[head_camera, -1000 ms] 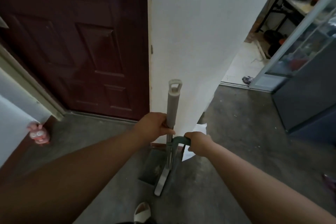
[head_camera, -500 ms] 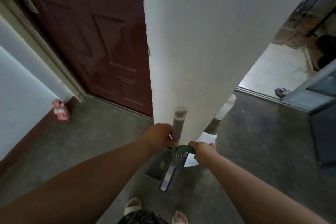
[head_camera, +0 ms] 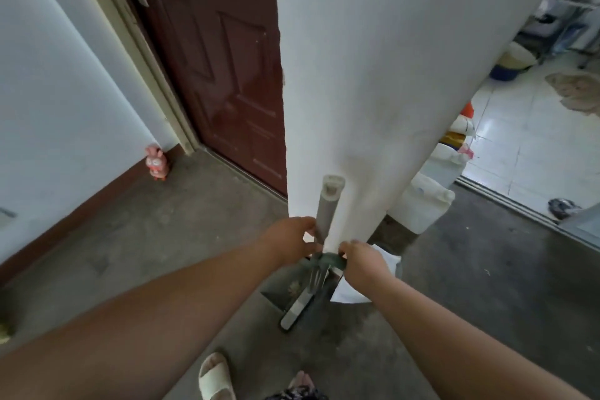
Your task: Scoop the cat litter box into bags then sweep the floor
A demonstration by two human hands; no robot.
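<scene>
A grey broom handle (head_camera: 327,204) stands upright against the end of a white wall, its looped top level with the wall's lower part. My left hand (head_camera: 289,239) is closed around the handle just below its grey grip. My right hand (head_camera: 363,260) grips the green dustpan handle (head_camera: 326,259) right beside it. Below the hands the dark dustpan (head_camera: 285,289) rests on the concrete floor with some debris in it, and the broom head (head_camera: 297,310) stands next to it. No litter box or bag is in view.
A dark red door (head_camera: 220,52) is on the left behind the white wall end (head_camera: 373,75). A pink rabbit figure (head_camera: 156,162) sits by the baseboard. White plastic jugs (head_camera: 422,204) and white paper (head_camera: 383,269) lie behind the wall's corner. A tiled room opens at right. My slippered foot (head_camera: 216,377) is below.
The camera has tilted and shifted, showing more floor, the left wall and the tiled room. Both hands keep their holds on the broom and dustpan handles, which stay against the wall.
</scene>
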